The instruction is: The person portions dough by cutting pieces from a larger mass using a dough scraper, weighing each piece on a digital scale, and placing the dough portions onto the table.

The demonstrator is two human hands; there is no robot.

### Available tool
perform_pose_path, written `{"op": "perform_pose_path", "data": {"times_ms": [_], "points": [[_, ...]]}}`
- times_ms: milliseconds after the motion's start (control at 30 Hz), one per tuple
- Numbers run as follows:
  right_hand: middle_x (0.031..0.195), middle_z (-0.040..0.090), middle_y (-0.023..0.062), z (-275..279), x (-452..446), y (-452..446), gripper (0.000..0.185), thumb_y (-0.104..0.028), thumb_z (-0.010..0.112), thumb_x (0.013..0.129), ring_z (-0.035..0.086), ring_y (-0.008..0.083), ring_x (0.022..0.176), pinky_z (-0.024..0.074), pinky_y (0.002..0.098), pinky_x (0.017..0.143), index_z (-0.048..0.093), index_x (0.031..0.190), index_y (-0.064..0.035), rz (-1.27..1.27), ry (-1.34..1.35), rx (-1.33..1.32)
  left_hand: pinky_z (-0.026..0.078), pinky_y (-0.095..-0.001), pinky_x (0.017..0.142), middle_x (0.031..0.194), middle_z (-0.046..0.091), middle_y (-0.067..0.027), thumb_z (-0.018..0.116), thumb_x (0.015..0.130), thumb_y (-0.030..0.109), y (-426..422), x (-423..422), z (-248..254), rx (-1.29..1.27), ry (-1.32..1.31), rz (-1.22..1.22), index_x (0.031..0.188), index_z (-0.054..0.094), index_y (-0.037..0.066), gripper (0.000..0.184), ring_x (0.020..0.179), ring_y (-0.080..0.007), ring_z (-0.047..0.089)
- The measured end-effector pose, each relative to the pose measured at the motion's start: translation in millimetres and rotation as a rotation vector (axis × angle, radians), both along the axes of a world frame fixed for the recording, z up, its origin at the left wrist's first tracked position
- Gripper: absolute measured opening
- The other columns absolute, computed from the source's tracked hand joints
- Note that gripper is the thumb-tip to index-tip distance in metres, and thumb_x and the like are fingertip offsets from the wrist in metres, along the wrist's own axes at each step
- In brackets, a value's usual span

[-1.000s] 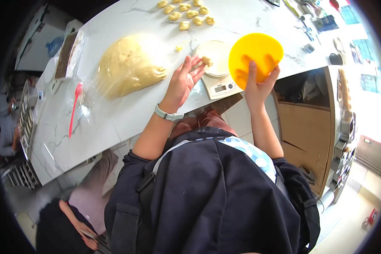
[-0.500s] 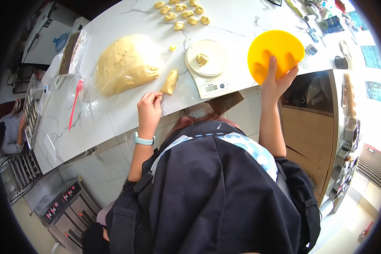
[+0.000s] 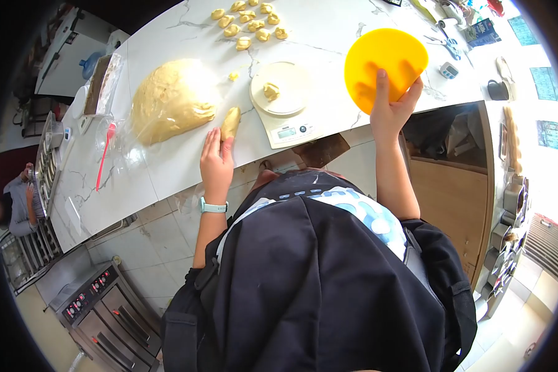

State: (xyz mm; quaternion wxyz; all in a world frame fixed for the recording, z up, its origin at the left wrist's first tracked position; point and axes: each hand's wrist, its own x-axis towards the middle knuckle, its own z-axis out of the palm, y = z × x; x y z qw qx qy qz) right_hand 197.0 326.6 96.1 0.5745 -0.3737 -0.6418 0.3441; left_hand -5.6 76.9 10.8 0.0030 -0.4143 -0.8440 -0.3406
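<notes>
My right hand (image 3: 393, 113) grips a large, rounded yellow dough scraper (image 3: 384, 59), raised over the counter's front edge. Beside a short roll of dough (image 3: 230, 123), my left hand (image 3: 217, 160) lies with its fingers stretched out, the thumb at the roll's near end. A large mound of dough (image 3: 170, 102), partly under clear plastic, rests further left. Between the roll and the scraper stands a white kitchen scale (image 3: 285, 134), its display lit but unreadable, bearing one lump of dough (image 3: 271, 92). Several small dough pieces (image 3: 255, 25) sit at the back.
A small dough scrap (image 3: 233, 76) lies behind the roll. To the left are a red spoon (image 3: 106, 155) and a plastic-wrapped box (image 3: 103, 84). Scissors (image 3: 451, 47) and a small timer (image 3: 449, 70) are at the right. Another person (image 3: 22, 204) is at far left.
My left hand has gone from pinching at the dough roll's near end to lying extended beside it. The roll now stands more upright in view. The scraper stays in my right hand.
</notes>
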Motion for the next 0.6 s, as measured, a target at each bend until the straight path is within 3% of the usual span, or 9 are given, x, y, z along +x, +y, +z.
{"op": "perform_pose_path", "data": {"times_ms": [100,300,333,433,467,567,600], "points": [[0.115,0.049,0.0153,1,2,0,0.051,-0.022,0.064,0.087,0.050,0.0224,0.108,0.0429,0.0330,0.090,0.038,0.122,0.0029,0.010,0.020,-0.028,0.047,-0.0382,0.089,0.108,0.062,-0.0212,0.061,0.086,0.013,6,4,4,-0.035,0.150,-0.029,0.115,0.057,-0.004,0.034,0.106,-0.0344,0.058],[0.115,0.050,0.0147,6,8,1,0.049,-0.020,0.064,0.087,0.051,0.0216,0.108,0.0431,0.0327,0.090,0.038,0.122,0.0026,-0.016,0.034,-0.029,0.053,-0.0358,0.076,0.099,0.066,-0.0179,0.059,0.080,-0.002,13,-4,18,0.076,-0.313,0.085,0.103,0.061,-0.002,0.023,0.091,-0.0303,0.065],[0.115,0.050,0.0146,5,10,3,0.049,-0.020,0.064,0.087,0.051,0.0215,0.108,0.0431,0.0327,0.090,0.038,0.122,0.0025,-0.018,0.044,-0.022,0.050,-0.0382,0.080,0.096,0.066,-0.0171,0.062,0.079,-0.001,12,-7,17,0.039,-0.318,0.078,0.098,0.061,-0.002,0.019,0.088,-0.0310,0.064],[0.115,0.050,0.0144,3,15,6,0.049,-0.018,0.064,0.087,0.051,0.0215,0.108,0.0434,0.0323,0.090,0.038,0.123,0.0017,-0.037,0.068,-0.017,0.045,-0.0406,0.085,0.088,0.066,-0.0136,0.065,0.076,0.002,14,-14,46,-0.386,-0.040,-0.035,0.095,0.062,0.000,0.020,0.088,-0.0316,0.062],[0.115,0.050,0.0143,2,16,6,0.048,-0.018,0.064,0.087,0.051,0.0214,0.108,0.0435,0.0321,0.090,0.038,0.123,0.0014,-0.046,0.066,-0.020,0.042,-0.0412,0.089,0.091,0.064,-0.0137,0.067,0.074,0.005,16,-16,59,-0.485,-0.061,-0.066,0.099,0.060,0.002,0.026,0.093,-0.0325,0.058],[0.115,0.050,0.0141,2,19,6,0.048,-0.017,0.064,0.087,0.051,0.0210,0.108,0.0437,0.0315,0.090,0.038,0.123,0.0008,-0.049,0.065,-0.030,0.042,-0.0411,0.089,0.103,0.061,-0.0156,0.064,0.075,0.002,36,-20,69,-0.300,-0.011,-0.080,0.104,0.057,0.002,0.030,0.100,-0.0337,0.055],[0.114,0.051,0.0140,3,19,5,0.048,-0.017,0.064,0.087,0.051,0.0208,0.108,0.0438,0.0314,0.089,0.038,0.123,0.0007,-0.039,0.068,-0.035,0.042,-0.0406,0.089,0.107,0.059,-0.0162,0.062,0.075,0.000,49,-21,76,-0.222,-0.031,-0.207,0.106,0.055,0.002,0.032,0.102,-0.0338,0.054]]}}
